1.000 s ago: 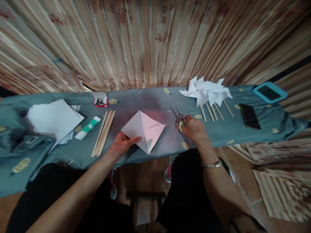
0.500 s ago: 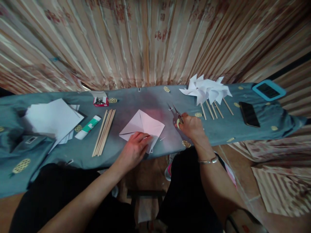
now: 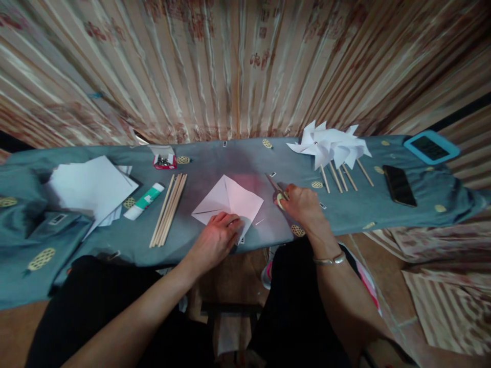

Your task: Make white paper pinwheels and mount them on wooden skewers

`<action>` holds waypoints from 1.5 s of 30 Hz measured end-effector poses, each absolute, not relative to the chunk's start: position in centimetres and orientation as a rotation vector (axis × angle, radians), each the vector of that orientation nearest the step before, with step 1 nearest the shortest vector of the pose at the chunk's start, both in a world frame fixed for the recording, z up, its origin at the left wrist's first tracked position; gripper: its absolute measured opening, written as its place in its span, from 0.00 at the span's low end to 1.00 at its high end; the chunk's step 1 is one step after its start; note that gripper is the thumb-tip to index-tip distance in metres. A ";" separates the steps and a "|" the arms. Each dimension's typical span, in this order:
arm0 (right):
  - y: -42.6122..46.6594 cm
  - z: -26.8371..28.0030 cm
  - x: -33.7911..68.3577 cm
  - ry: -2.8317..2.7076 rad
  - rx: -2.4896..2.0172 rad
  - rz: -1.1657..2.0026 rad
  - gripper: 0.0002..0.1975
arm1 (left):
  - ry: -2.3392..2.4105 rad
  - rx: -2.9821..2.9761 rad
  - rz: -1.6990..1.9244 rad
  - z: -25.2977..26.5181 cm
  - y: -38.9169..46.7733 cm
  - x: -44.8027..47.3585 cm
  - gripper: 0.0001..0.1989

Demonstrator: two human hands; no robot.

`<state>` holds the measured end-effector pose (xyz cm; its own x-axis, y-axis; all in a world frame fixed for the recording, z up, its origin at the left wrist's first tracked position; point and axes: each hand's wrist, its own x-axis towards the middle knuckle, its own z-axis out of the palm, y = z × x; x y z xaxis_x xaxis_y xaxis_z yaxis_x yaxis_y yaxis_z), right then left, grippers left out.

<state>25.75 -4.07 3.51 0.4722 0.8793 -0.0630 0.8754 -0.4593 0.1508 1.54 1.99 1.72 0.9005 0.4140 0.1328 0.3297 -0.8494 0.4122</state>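
A square sheet of white paper (image 3: 218,197) lies on the cloth, with slits cut in from its corners towards the middle. My left hand (image 3: 215,236) rests over its near edge, fingers curled together on the paper. The fingertips' underside is hidden. To the right of the sheet, my right hand (image 3: 304,204) grips a pair of scissors (image 3: 283,194) by the pale yellow handles. Their blades point away to the upper left, close together and low over the cloth. A thin white sliver (image 3: 260,222) lies between the sheet and my right hand.
Wooden sticks (image 3: 169,209), a glue stick (image 3: 143,201), a red box of pins (image 3: 164,161) and stacked paper (image 3: 94,184) lie left. Paper pinwheels on sticks (image 3: 332,145), a phone (image 3: 399,185) and a blue-framed digital clock (image 3: 431,147) lie right. A curtain (image 3: 215,76) hangs behind.
The scissors have dropped closer to the cloth, and their blades, apart before, now look closed. My left hand stays on the paper. The whole view has shifted slightly.
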 end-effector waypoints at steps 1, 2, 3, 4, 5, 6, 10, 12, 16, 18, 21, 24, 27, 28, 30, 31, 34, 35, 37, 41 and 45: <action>-4.1 3.5 25.9 1.538 2.563 0.026 0.17 | 0.548 2.684 0.324 1.7 2.0 1.5 0.13; -4.0 3.5 26.0 1.542 2.571 0.018 0.17 | 0.552 2.686 0.344 1.7 2.1 1.4 0.14; -4.0 3.6 26.1 1.547 2.576 0.008 0.16 | 0.556 2.686 0.369 1.7 2.2 1.4 0.14; -4.1 3.6 26.2 1.552 2.580 -0.004 0.15 | 0.564 2.687 0.396 1.7 2.3 1.4 0.15; -4.1 3.7 26.3 1.554 2.582 -0.018 0.14 | 0.575 2.688 0.423 1.6 2.5 1.3 0.16; -4.2 3.7 26.5 1.554 2.586 -0.034 0.13 | 0.589 2.694 0.444 1.5 2.6 1.3 0.17; -4.9 4.0 26.9 1.554 2.595 -0.031 0.13 | 0.648 2.735 0.454 0.8 3.2 1.3 0.21; -5.1 4.1 26.9 1.574 2.615 0.024 0.13 | 0.661 2.744 0.435 0.4 3.3 1.3 0.21; -4.1 4.0 25.4 1.977 2.723 0.003 0.13 | 0.674 2.734 0.411 0.0 3.2 1.3 0.21; -3.0 3.7 23.8 2.250 2.652 -0.098 0.14 | 0.672 2.737 0.416 0.0 3.1 1.3 0.21; -1.4 2.8 20.9 2.713 2.449 -0.287 0.15 | 0.679 2.742 0.414 0.1 3.0 1.4 0.22; -0.4 2.0 18.8 2.830 2.271 -0.288 0.17 | 0.685 2.730 0.409 0.2 2.9 1.4 0.23; 0.1 1.5 17.9 2.745 2.217 -0.241 0.17 | 0.670 2.720 0.418 0.0 2.9 1.4 0.24; 0.1 1.4 17.8 2.714 2.214 -0.235 0.17 | 0.666 2.719 0.421 0.0 2.9 1.3 0.24; 0.2 1.1 17.8 2.676 2.222 -0.222 0.17 | 0.664 2.713 0.424 -0.2 2.9 1.3 0.23; 0.3 1.0 17.8 2.666 2.229 -0.216 0.18 | 0.666 2.708 0.423 -0.3 2.9 1.3 0.23; 0.3 0.7 17.8 2.648 2.246 -0.197 0.18 | 0.671 2.691 0.428 -0.4 2.9 1.2 0.23; 0.4 0.7 17.7 2.647 2.248 -0.196 0.18 | 0.670 2.688 0.431 -0.4 2.9 1.2 0.23; 0.4 0.7 17.6 2.645 2.254 -0.192 0.18 | 0.671 2.684 0.439 -0.4 2.8 1.3 0.23; 0.5 0.7 17.4 2.614 2.276 -0.182 0.18 | 0.674 2.682 0.437 -0.4 2.8 1.3 0.23; 0.8 0.5 17.4 2.585 2.291 -0.160 0.19 | 0.681 2.695 0.434 -0.4 2.8 1.3 0.22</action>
<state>17.39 0.82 0.49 -0.0942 0.9804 0.1728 0.9516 0.1397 -0.2738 1.34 2.79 -0.44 0.8394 0.5013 0.2098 0.4017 -0.8324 0.3817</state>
